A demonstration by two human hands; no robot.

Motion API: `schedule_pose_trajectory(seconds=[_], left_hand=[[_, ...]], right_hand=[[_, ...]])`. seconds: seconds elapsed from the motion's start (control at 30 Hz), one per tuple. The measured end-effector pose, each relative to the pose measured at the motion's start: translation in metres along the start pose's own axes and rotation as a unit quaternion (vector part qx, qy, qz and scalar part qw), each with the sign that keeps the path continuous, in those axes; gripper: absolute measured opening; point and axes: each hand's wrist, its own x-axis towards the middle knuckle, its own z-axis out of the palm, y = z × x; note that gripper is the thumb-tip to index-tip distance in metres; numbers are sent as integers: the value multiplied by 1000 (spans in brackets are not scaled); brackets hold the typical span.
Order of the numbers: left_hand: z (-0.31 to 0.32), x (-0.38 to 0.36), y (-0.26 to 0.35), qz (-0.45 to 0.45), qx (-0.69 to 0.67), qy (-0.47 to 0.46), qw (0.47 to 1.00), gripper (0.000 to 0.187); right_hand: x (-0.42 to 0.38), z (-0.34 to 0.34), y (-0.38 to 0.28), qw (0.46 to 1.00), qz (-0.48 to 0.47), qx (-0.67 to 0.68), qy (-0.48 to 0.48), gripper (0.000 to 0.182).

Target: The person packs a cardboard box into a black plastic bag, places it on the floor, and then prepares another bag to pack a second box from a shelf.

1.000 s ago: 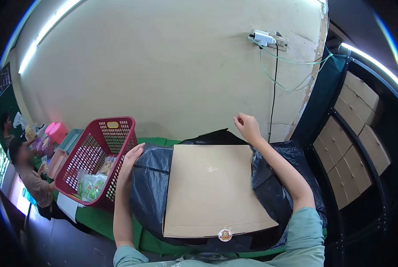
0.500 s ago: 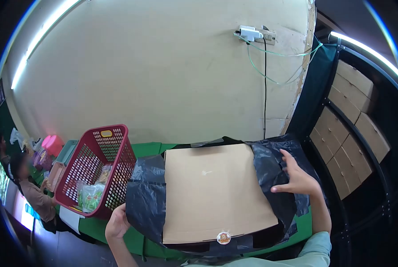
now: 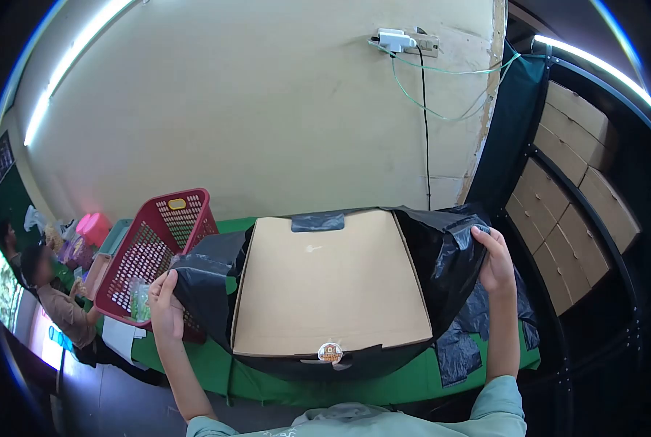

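Observation:
A flat brown cardboard box [image 3: 333, 291] with a round sticker [image 3: 330, 352] at its front edge lies in an opened black plastic bag [image 3: 442, 269]. My left hand [image 3: 165, 306] pinches the bag's left edge, beside the red basket. On the right, my right hand [image 3: 494, 262] grips the bag's raised right edge. The bag's sides stand away from the box, and its front part runs below the box's front edge. Neither hand touches the box.
A red basket [image 3: 151, 247] with packets stands left on the green-covered table [image 3: 282, 390]. More black plastic [image 3: 460, 357] lies at the right. Two people are at the far left. Cartons [image 3: 558, 211] fill a rack at right; a charger [image 3: 396, 40] hangs on the wall.
My right hand has gone from open above the bag to gripping its edge. Both bag sides are now pulled up and outward. The box appears higher in view, and the view has shifted slightly.

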Motion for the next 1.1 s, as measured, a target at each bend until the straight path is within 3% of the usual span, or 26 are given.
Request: schedule_pose_trajectory(seconds=[0.17, 0.3, 0.33, 0.47, 0.57, 0.6, 0.7, 0.73, 1.1], left_hand=[[-8, -20, -2, -14, 15, 13, 1000, 15], [-7, -37, -9, -62, -99, 75, 990, 22], [-23, -34, -18, -103, -107, 54, 987, 39], [-39, -27, -21, -169, -106, -180, 963, 66], [-28, -27, -28, -171, -90, -130, 972, 64], [-10, -29, -20, -150, -114, -99, 977, 54], [14, -18, -3, -24, 31, -254, 966, 46], [26, -21, 6, -11, 56, -218, 974, 42], [21, -9, 20, -16, -7, -194, 981, 21]], right_hand=[[-3, -11, 1, 999, 16, -2, -42, 9], [-16, -10, 5, 994, 76, 28, -76, 13], [-19, -7, 6, 992, 93, 41, -80, 15], [-17, 15, -4, 955, 224, 40, -188, 32], [-4, 16, -4, 961, 223, -5, -164, 36], [-5, 24, -12, 970, 182, -36, -159, 36], [-13, 49, -18, 981, 92, -115, -123, 30], [-16, 54, -18, 984, 78, -115, -112, 29], [-107, 95, -61, 993, -19, -118, 1, 24]])
